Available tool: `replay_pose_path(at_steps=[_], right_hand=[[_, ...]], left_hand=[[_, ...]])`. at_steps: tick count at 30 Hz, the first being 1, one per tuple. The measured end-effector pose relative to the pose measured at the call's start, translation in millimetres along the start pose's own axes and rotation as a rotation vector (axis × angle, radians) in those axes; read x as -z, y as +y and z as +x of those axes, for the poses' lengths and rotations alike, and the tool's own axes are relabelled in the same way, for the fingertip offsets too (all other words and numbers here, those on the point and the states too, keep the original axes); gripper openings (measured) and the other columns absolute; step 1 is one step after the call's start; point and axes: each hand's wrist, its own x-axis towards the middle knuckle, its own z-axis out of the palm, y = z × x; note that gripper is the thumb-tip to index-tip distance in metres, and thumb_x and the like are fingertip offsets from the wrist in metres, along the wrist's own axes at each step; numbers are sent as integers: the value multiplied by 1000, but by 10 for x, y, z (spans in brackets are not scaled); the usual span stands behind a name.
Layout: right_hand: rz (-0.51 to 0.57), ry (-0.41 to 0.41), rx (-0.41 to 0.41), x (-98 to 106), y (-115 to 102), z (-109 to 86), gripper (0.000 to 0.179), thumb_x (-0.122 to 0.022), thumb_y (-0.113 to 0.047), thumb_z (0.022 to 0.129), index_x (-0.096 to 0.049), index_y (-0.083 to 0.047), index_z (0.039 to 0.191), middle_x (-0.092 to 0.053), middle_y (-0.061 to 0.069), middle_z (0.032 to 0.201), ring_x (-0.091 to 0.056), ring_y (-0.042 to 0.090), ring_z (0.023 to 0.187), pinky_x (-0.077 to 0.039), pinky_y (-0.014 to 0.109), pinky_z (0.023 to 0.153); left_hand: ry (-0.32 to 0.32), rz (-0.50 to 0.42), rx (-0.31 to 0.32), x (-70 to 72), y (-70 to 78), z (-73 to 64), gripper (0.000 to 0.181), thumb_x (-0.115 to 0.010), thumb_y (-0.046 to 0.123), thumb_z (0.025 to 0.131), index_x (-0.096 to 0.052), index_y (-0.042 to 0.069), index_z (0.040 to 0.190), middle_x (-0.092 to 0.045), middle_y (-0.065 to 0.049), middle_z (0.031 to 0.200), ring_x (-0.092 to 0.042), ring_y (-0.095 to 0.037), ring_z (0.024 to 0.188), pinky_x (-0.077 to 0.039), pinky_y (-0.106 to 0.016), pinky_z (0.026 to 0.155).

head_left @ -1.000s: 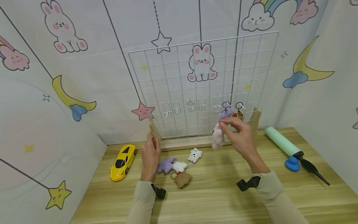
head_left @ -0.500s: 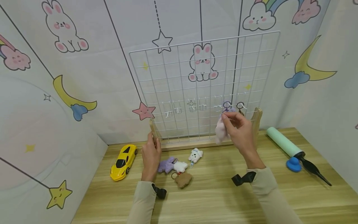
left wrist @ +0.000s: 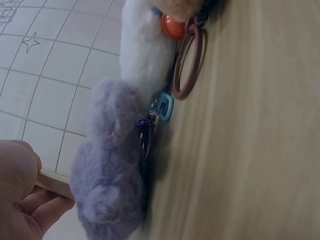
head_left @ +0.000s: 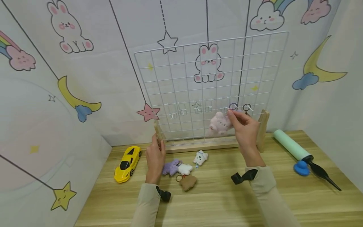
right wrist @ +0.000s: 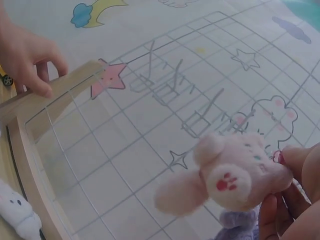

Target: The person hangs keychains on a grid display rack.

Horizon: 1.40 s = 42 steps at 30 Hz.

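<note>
My right hand (head_left: 246, 132) pinches a pink plush keychain (head_left: 219, 123) by its top, close in front of the white wire grid (head_left: 177, 83). In the right wrist view the plush (right wrist: 235, 175) lies tilted sideways, a red paw print showing. Small white hooks (head_left: 197, 109) line the grid's lower part; the pinching fingers are near one at the right. Just behind them, two key rings (head_left: 246, 107) hang on hooks, their plushes mostly hidden by the hand. My left hand (head_left: 155, 159) grips the left wooden foot (head_left: 159, 130) of the grid's stand, thumb and fingers on either side.
On the table lie a purple plush (head_left: 170, 167), a white one (head_left: 185, 169), a brown one (head_left: 188, 183) and a white dog plush (head_left: 200, 157). A yellow toy car (head_left: 127, 164) stands left. At right lie a green pump (head_left: 292, 145) and a blue hat-shaped piece (head_left: 302, 168).
My right hand has risen slightly toward the hooks, and the pink plush has swung from hanging down to tilted leftward, its front now showing. My left hand keeps its grip on the stand.
</note>
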Motion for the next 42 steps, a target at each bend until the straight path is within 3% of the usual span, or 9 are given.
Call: replay_pose_path(at_steps=[5,12,19,24,33,42], right_hand=[[64,11,-55,-48,21,33,36,-83,-26,98,-80,5,116,-78,-9,95,-70,7,85,-59,16,72],[77,24,-49,-73,9,33,35,-83,-26,98,-81,4,115,-77,-7,94,-67,7,79,-58,17,69],[169,49,-106,-63,11,42,24,-83,-22,98,-82,-1,110,-78,-6,97,-67,7,82,-57,16,69],[178,65,-123,-73,14,42,19,-82,-25,98,-83,-8,105,-78,-6,96,-66,6,81,-56,16,68],[280,53,-138,-94,15,35,14,-82,-21,99,-83,-8,104,-80,-4,96,-67,6,76,-56,20,66],[310,25,-193,-91,35,32,18,-81,-25,99,-82,-8,106,-76,-2,94,-64,8,75,-55,19,66]], left_hand=[[-2,0,4,-13,2,-9,42,-66,16,109,-59,2,148,-80,-28,109,-81,-43,89,-65,-57,72],[6,4,-6,-8,-2,-4,42,-65,17,109,-59,2,148,-80,-29,108,-81,-43,88,-65,-56,70],[7,10,-2,3,4,5,41,-66,17,109,-59,2,146,-80,-28,112,-81,-44,93,-65,-58,75],[-2,5,4,9,9,0,41,-65,17,110,-59,2,147,-79,-29,112,-81,-44,94,-65,-57,75],[-8,7,10,1,8,2,41,-65,17,110,-59,2,147,-79,-29,113,-81,-44,95,-65,-57,75],[-5,3,14,7,15,-3,41,-67,16,109,-59,2,147,-79,-29,114,-81,-44,96,-65,-57,75]])
